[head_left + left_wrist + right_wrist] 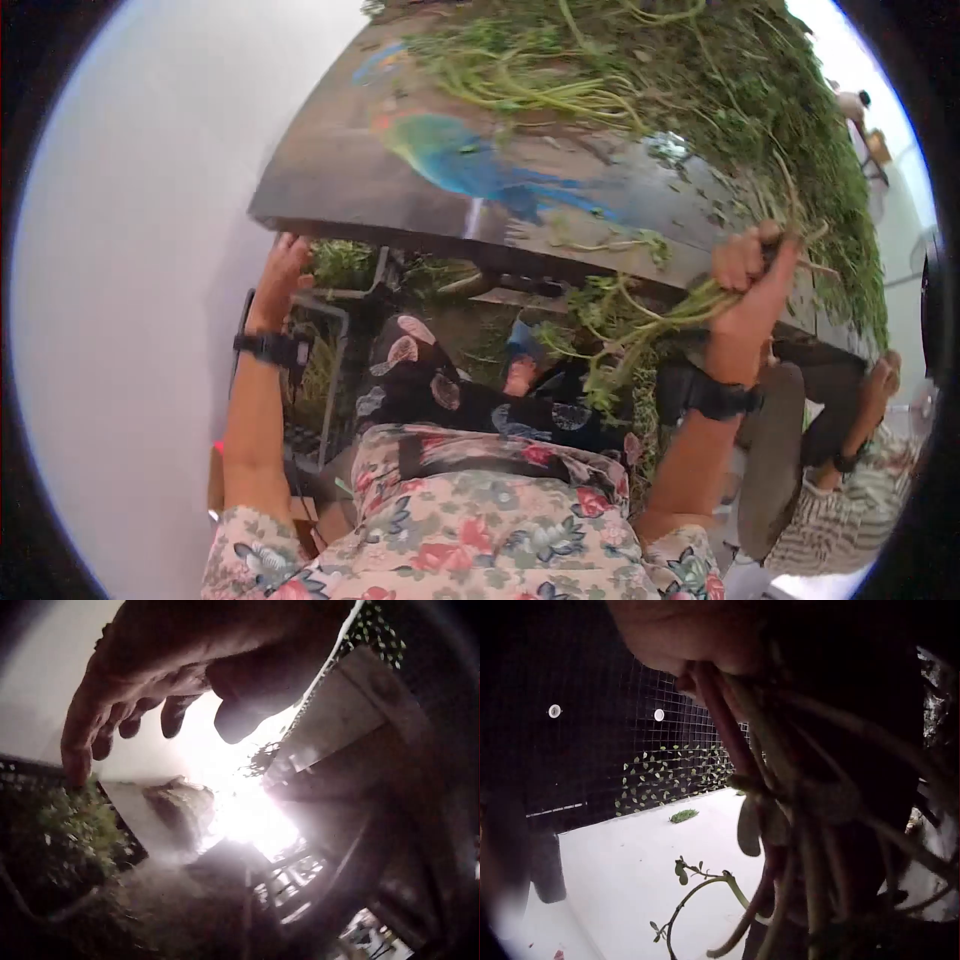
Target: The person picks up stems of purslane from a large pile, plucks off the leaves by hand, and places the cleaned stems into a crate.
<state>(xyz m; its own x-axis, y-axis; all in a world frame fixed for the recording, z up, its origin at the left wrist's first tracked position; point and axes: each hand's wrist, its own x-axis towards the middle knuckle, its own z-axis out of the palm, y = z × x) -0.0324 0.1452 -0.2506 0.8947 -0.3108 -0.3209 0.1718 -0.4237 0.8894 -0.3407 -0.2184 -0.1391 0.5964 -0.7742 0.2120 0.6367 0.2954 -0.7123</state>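
Observation:
My right hand [752, 285] grips a small bunch of leafy green stems [660, 325] at the table's right front corner. Its leafy ends hang to the left, below the table edge. Seen from the right wrist, thick reddish and green stems [780, 825] run down from the curled fingers [697, 641]. My left hand [280, 275] is at the table's left front edge, above a crate of greens [340, 265]. Its fingers are loosely bent and hold nothing in the left wrist view, where the hand [195, 664] shows against bright light.
A large heap of greens [760, 120] covers the back and right of the table [320, 180], which has a parrot picture on its top. Loose stems [540, 90] lie at the heap's near side. Another person in a striped top [850, 510] sits close on the right.

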